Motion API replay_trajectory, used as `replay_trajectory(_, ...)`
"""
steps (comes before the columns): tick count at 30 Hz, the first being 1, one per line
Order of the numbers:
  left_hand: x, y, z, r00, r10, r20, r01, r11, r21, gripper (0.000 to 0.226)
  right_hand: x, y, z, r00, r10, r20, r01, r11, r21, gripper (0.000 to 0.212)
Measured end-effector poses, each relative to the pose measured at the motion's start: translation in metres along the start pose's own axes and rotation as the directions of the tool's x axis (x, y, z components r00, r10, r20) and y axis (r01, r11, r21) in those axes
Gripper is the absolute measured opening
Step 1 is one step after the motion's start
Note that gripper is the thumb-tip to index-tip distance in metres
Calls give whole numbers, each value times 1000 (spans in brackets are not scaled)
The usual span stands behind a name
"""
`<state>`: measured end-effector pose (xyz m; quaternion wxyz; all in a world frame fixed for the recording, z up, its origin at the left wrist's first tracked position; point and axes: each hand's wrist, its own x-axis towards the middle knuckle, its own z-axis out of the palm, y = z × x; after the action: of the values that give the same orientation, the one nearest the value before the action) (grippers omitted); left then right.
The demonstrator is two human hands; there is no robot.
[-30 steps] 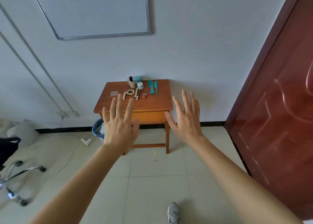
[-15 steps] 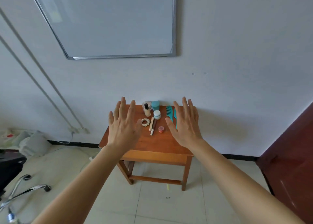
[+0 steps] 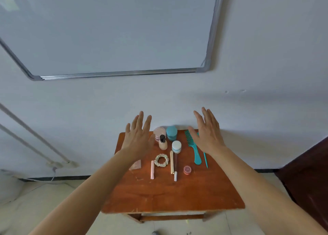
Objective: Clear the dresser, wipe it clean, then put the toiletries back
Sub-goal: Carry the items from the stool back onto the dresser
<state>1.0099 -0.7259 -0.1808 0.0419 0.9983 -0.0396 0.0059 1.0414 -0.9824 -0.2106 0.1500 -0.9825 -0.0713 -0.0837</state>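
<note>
left hand (image 3: 137,137), right hand (image 3: 207,134) flat; wooden dresser (image 3: 170,195)

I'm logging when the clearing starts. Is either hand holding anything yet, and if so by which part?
Nothing is held. The left hand and right hand are both open, fingers straight, raised over the dresser.

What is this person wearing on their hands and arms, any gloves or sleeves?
Nothing that shows. The left hand and right hand are bare: no gloves, no rings visible. No watch or bracelet shows either, and both forearms are uncovered down to the picture's edge, so no sleeve is in view.
</note>
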Motion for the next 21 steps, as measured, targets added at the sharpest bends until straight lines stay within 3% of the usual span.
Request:
replay_trajectory(5,56,-16,28,995,49,91,-42,996,-79,68,32,3,26,993,91,72,-90,996,-10,65)
replay_trajectory(11,84,-7,87,979,90,183,-40,965,-259,68,57,27,77,973,92,210,-97,995,13,62)
replay_trajectory(15,85,-2,134,974,39,225,48,929,-368,63,59,37,120,963,23,267,-55,992,111,58)
replay_trajectory(21,83,3,191,985,-49,165,132,829,-543,61,42,39,185,921,-89,378,1,974,228,54)
